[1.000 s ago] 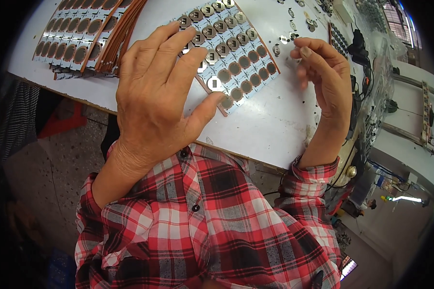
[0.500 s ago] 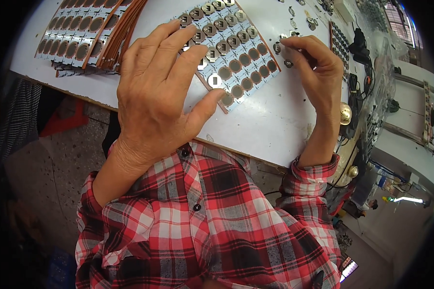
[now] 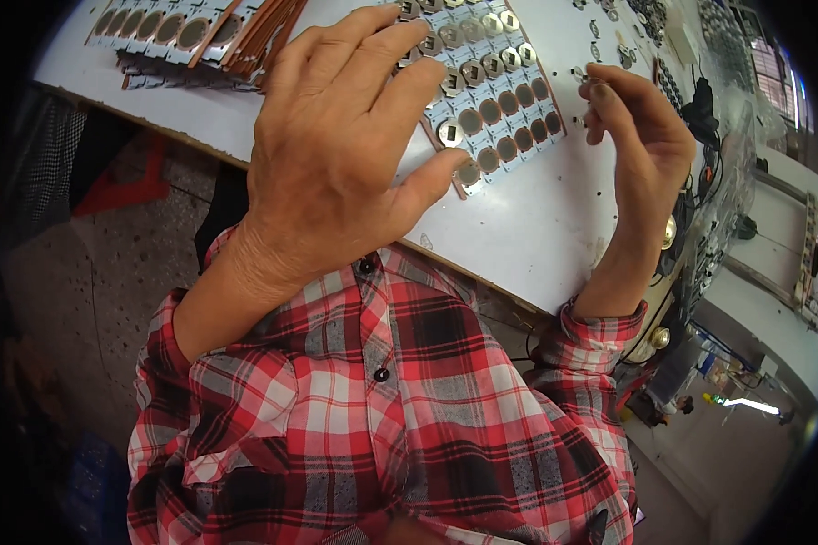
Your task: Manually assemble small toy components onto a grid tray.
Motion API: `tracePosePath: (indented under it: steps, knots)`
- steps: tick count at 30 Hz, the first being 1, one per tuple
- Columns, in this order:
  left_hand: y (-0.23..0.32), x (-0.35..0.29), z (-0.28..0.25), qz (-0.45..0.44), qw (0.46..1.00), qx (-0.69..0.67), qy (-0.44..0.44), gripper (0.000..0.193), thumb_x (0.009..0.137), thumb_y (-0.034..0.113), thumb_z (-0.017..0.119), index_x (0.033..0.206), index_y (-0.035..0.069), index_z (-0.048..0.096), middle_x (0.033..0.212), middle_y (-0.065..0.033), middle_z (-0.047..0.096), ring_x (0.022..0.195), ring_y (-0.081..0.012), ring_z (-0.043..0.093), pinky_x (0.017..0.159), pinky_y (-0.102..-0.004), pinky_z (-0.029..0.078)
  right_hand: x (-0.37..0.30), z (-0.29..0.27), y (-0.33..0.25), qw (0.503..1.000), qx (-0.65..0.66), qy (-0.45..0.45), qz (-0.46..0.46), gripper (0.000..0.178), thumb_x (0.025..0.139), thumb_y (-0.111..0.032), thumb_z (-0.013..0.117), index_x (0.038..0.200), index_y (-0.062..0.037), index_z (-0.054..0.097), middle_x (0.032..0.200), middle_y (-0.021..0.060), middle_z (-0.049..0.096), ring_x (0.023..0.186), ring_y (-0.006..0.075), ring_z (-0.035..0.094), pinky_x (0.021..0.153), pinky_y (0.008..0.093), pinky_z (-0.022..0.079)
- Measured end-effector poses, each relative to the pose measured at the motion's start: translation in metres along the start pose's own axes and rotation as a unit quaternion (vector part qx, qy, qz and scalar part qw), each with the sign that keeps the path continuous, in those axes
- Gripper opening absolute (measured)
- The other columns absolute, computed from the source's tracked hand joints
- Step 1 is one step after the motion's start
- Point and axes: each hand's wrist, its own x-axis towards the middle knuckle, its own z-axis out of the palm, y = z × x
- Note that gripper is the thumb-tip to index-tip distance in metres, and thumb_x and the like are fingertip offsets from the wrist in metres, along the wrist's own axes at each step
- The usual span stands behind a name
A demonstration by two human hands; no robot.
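Observation:
A light-blue circuit board panel with brown edges lies on the white table, carrying rows of round pads. Shiny metal discs with a square cut-out sit on its farther rows; the two nearest rows show mostly bare dark pads. One metal disc stands out beside my left thumb. My left hand rests over the panel's left side with fingers spread, hiding part of it. Just off the panel's right edge is my right hand, thumb and forefinger pinched together beside small loose metal pieces. Whatever they hold is too small to name.
Stacked panels with brown edges stand at the back left. More loose metal parts are scattered at the far right, near black cables. The table's front edge runs just before my body.
The view has shifted, so the panel and both hands appear farther right. My right thumb and forefinger have drawn back slightly from the loose pieces and curled closer. My left hand stays spread over the panel.

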Motion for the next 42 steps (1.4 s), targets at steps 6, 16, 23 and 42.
tracePosePath:
  steps: [6,16,23,42]
  knots:
    - [-0.001,0.001,0.002,-0.006,1.000,0.005,0.001,0.056,0.069,0.024,0.088,0.118,0.005,0.071,0.132,-0.0156,0.066,0.132,-0.0349,0.057,0.107,-0.0480,0.043,-0.004,0.010,-0.006,0.994,0.083,-0.008,0.071,0.022,0.094,-0.003,0.070,0.115,0.0049,0.072,0.092,0.0106,0.075,0.067,0.0105,0.067,0.057,0.0224,0.051]
    - [0.002,0.000,0.002,-0.006,1.000,0.013,-0.003,0.056,0.069,0.024,0.088,0.119,0.005,0.070,0.133,-0.0153,0.066,0.132,-0.0347,0.057,0.108,-0.0480,0.042,-0.003,0.007,0.012,0.975,-0.216,-0.021,-0.052,0.013,0.093,0.000,0.073,0.106,0.0014,0.076,0.088,-0.0006,0.070,0.075,0.0037,0.061,0.067,0.0195,0.047]
    - [0.003,-0.001,-0.003,-0.011,0.999,0.028,-0.011,0.056,0.070,0.024,0.088,0.119,0.005,0.070,0.133,-0.0150,0.066,0.132,-0.0346,0.056,0.108,-0.0481,0.042,-0.006,0.011,0.000,0.975,-0.212,-0.035,-0.056,0.015,0.095,0.000,0.070,0.110,0.0011,0.074,0.089,0.0007,0.069,0.075,0.0043,0.061,0.063,0.0192,0.046]
    - [0.003,0.005,-0.001,-0.026,0.997,0.063,-0.018,0.056,0.071,0.024,0.087,0.120,0.005,0.070,0.134,-0.0144,0.066,0.133,-0.0341,0.056,0.108,-0.0483,0.042,-0.026,0.056,-0.018,0.991,-0.018,-0.131,-0.004,0.013,0.091,0.007,0.069,0.102,0.0014,0.072,0.086,0.0013,0.070,0.075,0.0054,0.064,0.065,0.0212,0.051]
